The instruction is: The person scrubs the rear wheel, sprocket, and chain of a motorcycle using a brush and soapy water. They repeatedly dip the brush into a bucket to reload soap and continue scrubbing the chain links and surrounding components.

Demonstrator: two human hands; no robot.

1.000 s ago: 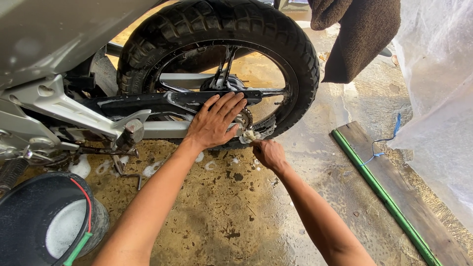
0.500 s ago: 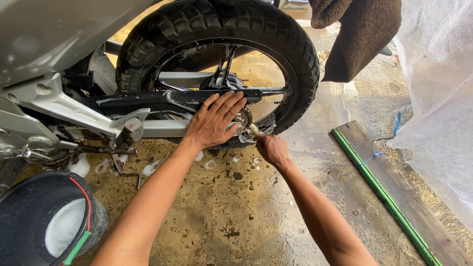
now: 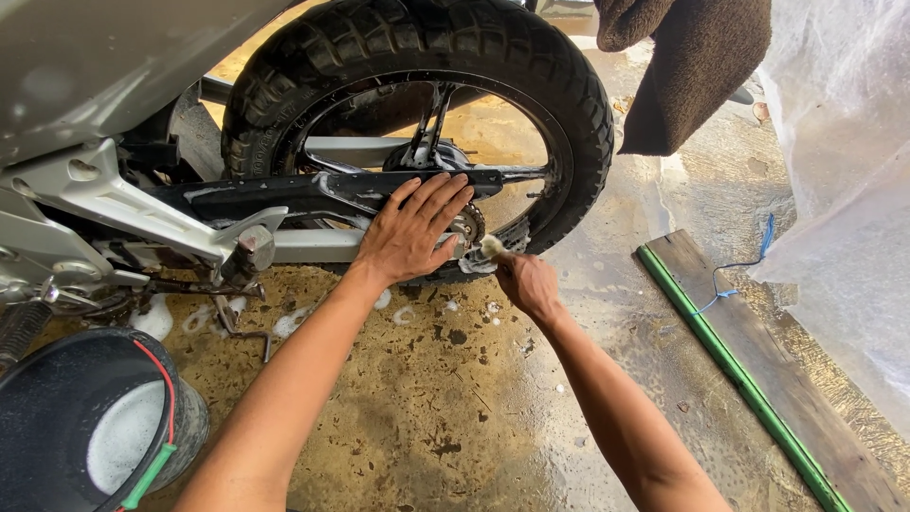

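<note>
Small brush (image 3: 490,248), pale soapy bristles, at rear sprocket (image 3: 466,226) under black chain guard (image 3: 313,194) of motorcycle rear wheel (image 3: 569,114). Likely light, wet, slippery; best gripped low on handle. Right hand (image 3: 527,283): fingers curled tight on brush handle. Left hand (image 3: 409,232): fingers spread flat against chain guard.

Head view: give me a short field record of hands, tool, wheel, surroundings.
left hand: left hand flat on the black chain guard, fingers spread
right hand: right hand grips a small brush at the sprocket
wheel: rear wheel, knobby tyre, motorcycle raised off nothing visible
floor: wet concrete floor with foam patches
nearby: black bucket lower left; brown cloth hanging; wooden plank with green edge
</note>
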